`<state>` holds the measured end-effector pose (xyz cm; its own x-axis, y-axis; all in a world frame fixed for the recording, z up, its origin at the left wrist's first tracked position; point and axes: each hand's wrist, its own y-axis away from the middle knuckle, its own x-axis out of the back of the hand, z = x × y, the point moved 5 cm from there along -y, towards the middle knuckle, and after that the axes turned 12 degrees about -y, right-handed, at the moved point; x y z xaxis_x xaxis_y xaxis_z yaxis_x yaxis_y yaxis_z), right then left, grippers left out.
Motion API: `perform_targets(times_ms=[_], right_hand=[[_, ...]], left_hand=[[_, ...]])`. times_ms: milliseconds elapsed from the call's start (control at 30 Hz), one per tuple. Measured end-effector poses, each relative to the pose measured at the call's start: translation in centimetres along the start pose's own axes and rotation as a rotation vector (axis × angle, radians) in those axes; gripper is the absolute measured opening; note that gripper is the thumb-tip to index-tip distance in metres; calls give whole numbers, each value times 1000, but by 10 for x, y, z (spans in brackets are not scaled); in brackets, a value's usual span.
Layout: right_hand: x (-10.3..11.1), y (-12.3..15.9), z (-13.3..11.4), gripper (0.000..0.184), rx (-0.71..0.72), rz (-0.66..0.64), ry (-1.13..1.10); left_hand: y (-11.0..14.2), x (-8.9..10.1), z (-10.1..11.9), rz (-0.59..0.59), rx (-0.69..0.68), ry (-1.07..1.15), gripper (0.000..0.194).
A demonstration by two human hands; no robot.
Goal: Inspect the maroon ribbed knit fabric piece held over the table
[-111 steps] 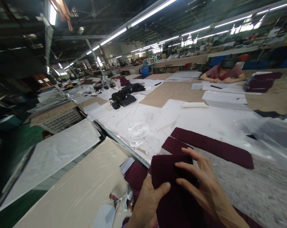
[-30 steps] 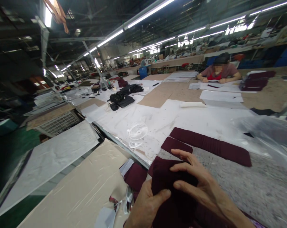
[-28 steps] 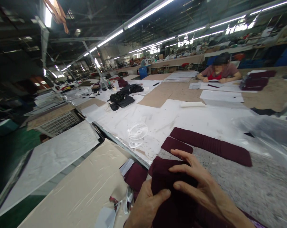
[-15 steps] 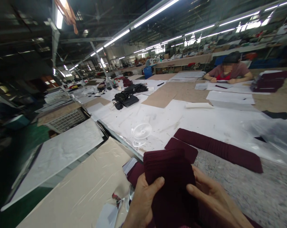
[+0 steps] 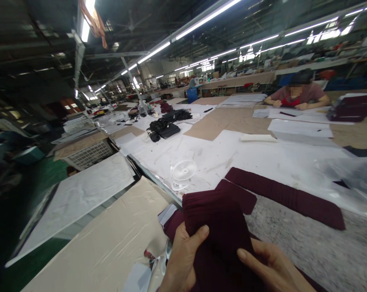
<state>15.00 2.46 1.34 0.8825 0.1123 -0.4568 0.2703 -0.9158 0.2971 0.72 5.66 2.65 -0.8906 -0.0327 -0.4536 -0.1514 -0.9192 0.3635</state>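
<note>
at the frame's lower centre, the left hand (image 5: 183, 257) and right hand (image 5: 273, 261) clasp opposite edges of a maroon cloth stack (image 5: 218, 221), thumbs on top, probably to hold its layers together, while a long maroon piece (image 5: 285, 196) lies flat right of centre, presumably for easy reach.

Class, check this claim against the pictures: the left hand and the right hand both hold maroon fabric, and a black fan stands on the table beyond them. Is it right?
Not quite: the fan is white, not black, as the head view shows. The left hand and right hand both hold maroon fabric, and the fan stands on the table beyond them.
</note>
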Motion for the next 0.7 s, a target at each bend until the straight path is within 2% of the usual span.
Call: perform_targets(times_ms=[100,233,700], right_hand=[[3,-1,-3,48,64,100,-59],[4,-1,0,39,42,196,-132],[8,-1,5,33,4,166,-104]], left_hand=[[1,-3,0,-20,-12,-4,45],[3,-9,-2,-78,12,16,36],[4,-9,-1,-124,1,15,34]])
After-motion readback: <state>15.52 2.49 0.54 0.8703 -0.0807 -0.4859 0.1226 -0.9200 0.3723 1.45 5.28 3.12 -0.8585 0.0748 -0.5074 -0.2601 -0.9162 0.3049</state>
